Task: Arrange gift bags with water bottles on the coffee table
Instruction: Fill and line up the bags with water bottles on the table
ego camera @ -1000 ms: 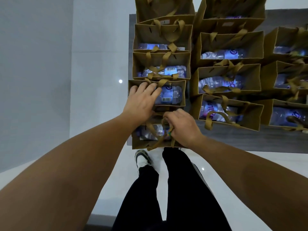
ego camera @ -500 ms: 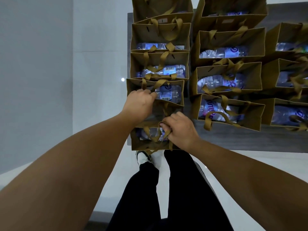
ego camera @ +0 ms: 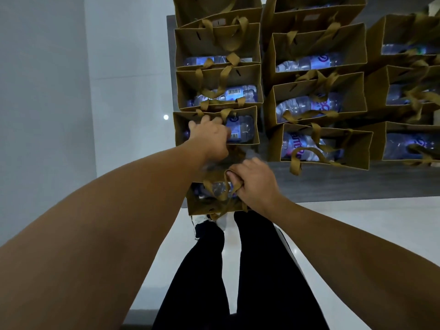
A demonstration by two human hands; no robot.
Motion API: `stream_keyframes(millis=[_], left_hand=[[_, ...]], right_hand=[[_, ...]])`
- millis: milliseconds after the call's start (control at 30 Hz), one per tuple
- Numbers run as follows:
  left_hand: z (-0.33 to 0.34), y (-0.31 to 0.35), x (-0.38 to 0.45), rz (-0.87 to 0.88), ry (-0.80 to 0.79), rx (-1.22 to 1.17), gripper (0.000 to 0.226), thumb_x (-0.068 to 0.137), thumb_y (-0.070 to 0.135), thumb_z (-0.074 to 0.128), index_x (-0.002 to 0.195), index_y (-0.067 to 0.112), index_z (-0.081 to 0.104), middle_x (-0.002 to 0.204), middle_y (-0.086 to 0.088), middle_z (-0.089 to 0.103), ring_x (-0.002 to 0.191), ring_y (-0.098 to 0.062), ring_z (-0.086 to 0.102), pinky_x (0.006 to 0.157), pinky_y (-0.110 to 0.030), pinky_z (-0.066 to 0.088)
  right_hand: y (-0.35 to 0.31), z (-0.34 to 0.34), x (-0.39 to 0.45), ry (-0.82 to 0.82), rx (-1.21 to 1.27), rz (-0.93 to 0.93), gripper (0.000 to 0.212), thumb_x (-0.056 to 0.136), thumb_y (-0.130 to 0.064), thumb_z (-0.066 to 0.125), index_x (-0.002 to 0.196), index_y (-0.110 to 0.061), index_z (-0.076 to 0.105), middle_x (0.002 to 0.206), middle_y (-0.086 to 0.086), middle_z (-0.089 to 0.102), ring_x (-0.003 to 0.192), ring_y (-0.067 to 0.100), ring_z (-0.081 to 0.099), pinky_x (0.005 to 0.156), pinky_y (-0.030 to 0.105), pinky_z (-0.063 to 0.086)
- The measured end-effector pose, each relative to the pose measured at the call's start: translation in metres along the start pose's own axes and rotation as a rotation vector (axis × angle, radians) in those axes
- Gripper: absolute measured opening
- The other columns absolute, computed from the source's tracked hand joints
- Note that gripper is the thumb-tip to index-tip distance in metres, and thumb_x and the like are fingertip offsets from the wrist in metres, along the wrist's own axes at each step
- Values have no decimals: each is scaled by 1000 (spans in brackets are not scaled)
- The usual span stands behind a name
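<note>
My right hand (ego camera: pixel 256 184) is curled round the flat ribbon handles (ego camera: pixel 223 195) of the nearest gift bag (ego camera: pixel 209 206), a tan paper bag with creased, matte walls and an open rectangular mouth. This bag stands at the near corner of the coffee table (ego camera: pixel 345 182), its front wall overhanging the edge; a clear, ribbed plastic water bottle (ego camera: pixel 220 188) lies inside, just left of my knuckles. My left hand (ego camera: pixel 212 136) reaches past it into the mouth of the second bag (ego camera: pixel 252 129), fingers bent over its far rim among the ribbon loops; whether they pinch a ribbon I cannot tell. A bottle with a blue label and barcode (ego camera: pixel 240 128) lies in it, just right of my left hand.

Beyond my left hand, three more bags continue the same column, making five there. To the right of my hands a middle column shows four bags, the nearest (ego camera: pixel 321 145) with one ribbon loop drooping over its front wall. Further right, three bags are partly cut off by the frame edge. Where the bag interior is visible, a bottle lies on its side.

The tabletop is dark grey with a faint wood grain. Below my grip are black trousers (ego camera: pixel 262 270), a white shoe (ego camera: pixel 202 221) and a glossy pale floor (ego camera: pixel 357 222).
</note>
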State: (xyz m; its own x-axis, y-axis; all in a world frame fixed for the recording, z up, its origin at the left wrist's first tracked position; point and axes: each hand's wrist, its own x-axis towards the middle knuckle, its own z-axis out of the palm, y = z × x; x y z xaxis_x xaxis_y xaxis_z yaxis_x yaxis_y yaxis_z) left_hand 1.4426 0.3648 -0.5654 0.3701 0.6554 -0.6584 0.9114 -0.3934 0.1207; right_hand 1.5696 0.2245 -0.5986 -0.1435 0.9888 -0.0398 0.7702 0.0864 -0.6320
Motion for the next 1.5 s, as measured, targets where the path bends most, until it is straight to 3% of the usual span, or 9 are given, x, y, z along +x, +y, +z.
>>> stream_keyframes(millis=[200, 433, 600, 700, 767, 900, 1033, 1233, 1500], left_hand=[[-14, 14, 1, 109, 141, -60, 16, 90, 26, 60, 102, 31, 71, 103, 2, 63, 109, -24, 53, 102, -51, 34], [-20, 7, -38, 1, 188, -334, 11, 93, 19, 61, 96, 24, 70, 90, 8, 64, 87, -15, 58, 81, -32, 44], [-34, 0, -73, -149, 178, -591, 10, 95, 17, 57, 102, 23, 62, 88, 3, 59, 83, -17, 56, 71, -30, 42], [-59, -7, -88, -121, 190, -628, 13, 89, 12, 59, 98, 21, 59, 91, 0, 60, 84, -18, 56, 72, -32, 51], [-72, -11, -99, -74, 190, -593, 21, 83, 9, 64, 98, 22, 58, 94, -2, 60, 84, -18, 57, 70, -31, 53], [-87, -24, -125, -49, 253, -570, 26, 79, -1, 63, 97, 18, 58, 87, 1, 59, 76, -13, 54, 60, -23, 44], [-96, -48, -152, -79, 285, -547, 25, 82, 1, 66, 93, 21, 58, 87, 0, 61, 81, -17, 59, 61, -25, 48], [-89, -84, -181, -108, 341, -525, 21, 85, -2, 62, 92, 18, 66, 87, -4, 63, 81, -20, 61, 70, -33, 57], [-86, -118, -193, -260, 378, -528, 19, 84, 0, 60, 90, 16, 69, 91, -7, 66, 87, -25, 62, 68, -34, 55]], right_hand=[[-4, -8, -3, 36, -24, -3, 29, 95, -30, 50, 89, -13, 73, 75, 6, 62, 76, 30, 55, 66, 38, 40], [-36, -38, 0, -48, -48, 30, 26, 85, -30, 53, 79, -14, 73, 70, 2, 67, 74, 28, 59, 70, 35, 42], [-69, -65, 5, -438, -51, 208, 11, 85, -26, 66, 83, -20, 74, 80, 6, 73, 82, 33, 67, 73, 34, 47], [-87, -74, 5, -601, -20, 379, 29, 85, -39, 74, 65, -19, 64, 71, 1, 67, 75, 26, 64, 66, 33, 49], [-99, -77, 5, -640, -14, 418, 30, 82, -32, 75, 62, -14, 63, 67, 5, 63, 72, 28, 64, 60, 35, 47], [-127, -90, 6, -611, 52, 466, 26, 81, -30, 67, 64, -10, 64, 69, 9, 58, 77, 30, 62, 61, 37, 48], [-149, -107, 6, -592, -31, 479, 23, 87, -30, 63, 90, -10, 73, 87, 8, 67, 90, 25, 64, 78, 40, 56], [-163, -113, 20, -445, -107, 466, 13, 89, -22, 67, 82, -12, 72, 79, 7, 67, 76, 21, 66, 72, 38, 60], [-153, -104, 53, -460, -151, 444, 14, 91, -23, 66, 80, -15, 70, 81, 6, 67, 79, 22, 65, 67, 36, 58]])
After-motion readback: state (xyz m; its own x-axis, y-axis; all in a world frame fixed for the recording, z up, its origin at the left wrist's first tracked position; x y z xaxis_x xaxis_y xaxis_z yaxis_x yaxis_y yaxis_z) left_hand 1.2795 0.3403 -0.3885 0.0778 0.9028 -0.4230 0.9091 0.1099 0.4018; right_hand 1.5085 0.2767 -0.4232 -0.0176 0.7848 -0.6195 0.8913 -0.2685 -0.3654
